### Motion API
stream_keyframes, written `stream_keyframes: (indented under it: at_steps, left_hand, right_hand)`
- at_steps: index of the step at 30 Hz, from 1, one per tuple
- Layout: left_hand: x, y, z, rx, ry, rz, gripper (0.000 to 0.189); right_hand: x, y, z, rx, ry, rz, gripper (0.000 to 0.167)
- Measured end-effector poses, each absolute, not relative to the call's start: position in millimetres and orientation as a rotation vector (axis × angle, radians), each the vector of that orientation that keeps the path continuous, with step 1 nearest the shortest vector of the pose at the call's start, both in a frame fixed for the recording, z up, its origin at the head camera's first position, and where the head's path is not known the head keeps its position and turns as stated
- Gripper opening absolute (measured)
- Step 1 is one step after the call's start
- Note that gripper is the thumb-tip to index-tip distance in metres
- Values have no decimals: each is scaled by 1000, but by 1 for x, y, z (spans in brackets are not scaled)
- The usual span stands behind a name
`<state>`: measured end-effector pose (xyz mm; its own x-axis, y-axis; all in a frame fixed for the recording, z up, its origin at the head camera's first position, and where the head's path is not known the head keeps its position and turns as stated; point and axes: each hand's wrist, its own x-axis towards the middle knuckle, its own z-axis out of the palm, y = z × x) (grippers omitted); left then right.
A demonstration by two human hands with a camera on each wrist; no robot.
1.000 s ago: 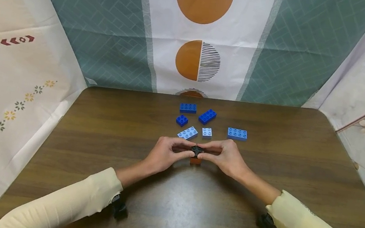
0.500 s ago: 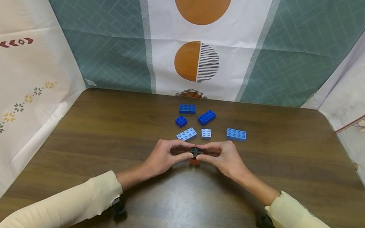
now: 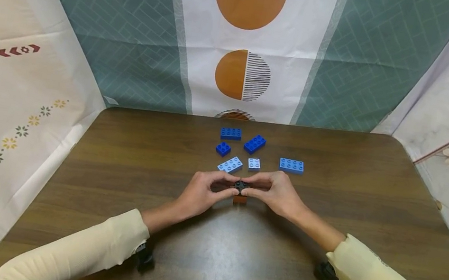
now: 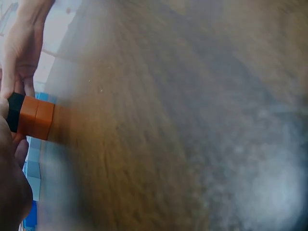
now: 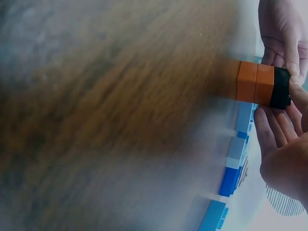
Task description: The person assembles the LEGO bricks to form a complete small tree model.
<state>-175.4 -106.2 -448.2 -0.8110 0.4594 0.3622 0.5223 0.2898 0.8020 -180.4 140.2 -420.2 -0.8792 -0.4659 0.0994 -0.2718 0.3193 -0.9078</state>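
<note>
In the head view, a black studded toy brick (image 3: 241,186) sits on top of an orange stack (image 3: 239,200) that stands on the table. Both wrist views show the stack as two orange bricks (image 4: 36,118), one above the other, beneath the black brick (image 5: 280,87). My left hand (image 3: 202,189) pinches the black brick from the left, its thumb at the near side and fingers behind. From the right, my right hand (image 3: 279,195) pinches the same brick in a mirrored way. The thumb tips nearly meet in front, and the fingers partly hide the brick's sides.
Behind the hands lie a long light blue brick (image 3: 230,164), a small pale blue brick (image 3: 253,164) and a small dark blue brick (image 3: 223,149). Two long dark blue bricks (image 3: 255,144) are farther back. A medium blue brick (image 3: 291,165) lies to the right. Cloth hangs behind the wooden table (image 3: 141,147).
</note>
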Motion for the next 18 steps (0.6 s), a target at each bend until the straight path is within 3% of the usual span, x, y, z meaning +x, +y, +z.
stream_keyframes:
  at_steps: [18]
  left_hand:
    - [-175,-100,-453,-961,-2431,-1425,26]
  right_hand:
    - [-177,141,-423,-763,2451,-1592,27]
